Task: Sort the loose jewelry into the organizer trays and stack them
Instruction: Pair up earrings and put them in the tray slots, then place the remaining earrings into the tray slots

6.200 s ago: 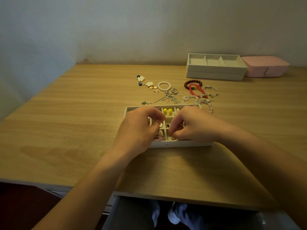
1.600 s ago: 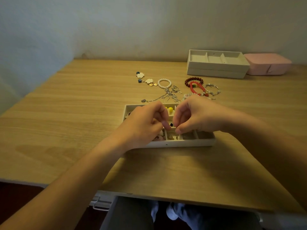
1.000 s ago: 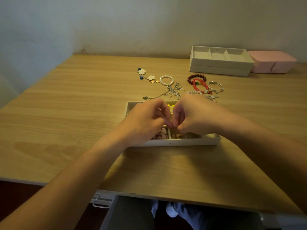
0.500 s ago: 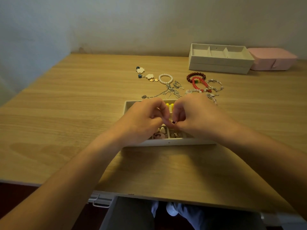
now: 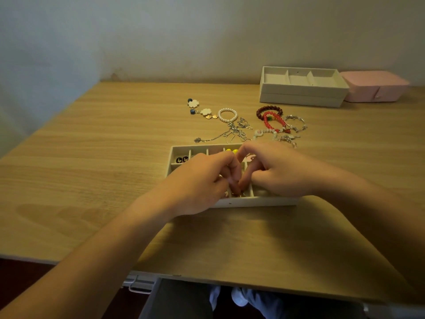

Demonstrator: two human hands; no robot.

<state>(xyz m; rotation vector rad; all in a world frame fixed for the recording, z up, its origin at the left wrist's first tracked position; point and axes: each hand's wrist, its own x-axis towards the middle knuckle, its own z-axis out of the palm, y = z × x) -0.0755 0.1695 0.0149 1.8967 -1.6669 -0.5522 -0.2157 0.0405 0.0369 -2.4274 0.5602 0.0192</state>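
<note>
A white compartment tray (image 5: 253, 201) lies on the wooden table in front of me. It holds black stud earrings (image 5: 181, 159) at its far left and yellow beads (image 5: 231, 151) at the back. My left hand (image 5: 200, 183) and my right hand (image 5: 278, 173) hover over it with curled fingers. Their fingertips meet low in a front compartment and pinch a small piece of jewelry that is mostly hidden. Behind the tray lie loose flower earrings (image 5: 193, 103), a pearl bracelet (image 5: 227, 115), silver chains (image 5: 236, 132), a dark bead bracelet (image 5: 269, 109) and a red bracelet (image 5: 273, 123).
Two stacked white trays (image 5: 303, 94) stand at the back right, with a pink box (image 5: 374, 89) beside them. A silver bracelet (image 5: 295, 123) lies right of the red one. An open drawer (image 5: 174, 300) sits below the table's front edge.
Both hands have sunk from just above the tray into a front compartment, fingertips still together. The view has shifted slightly.
</note>
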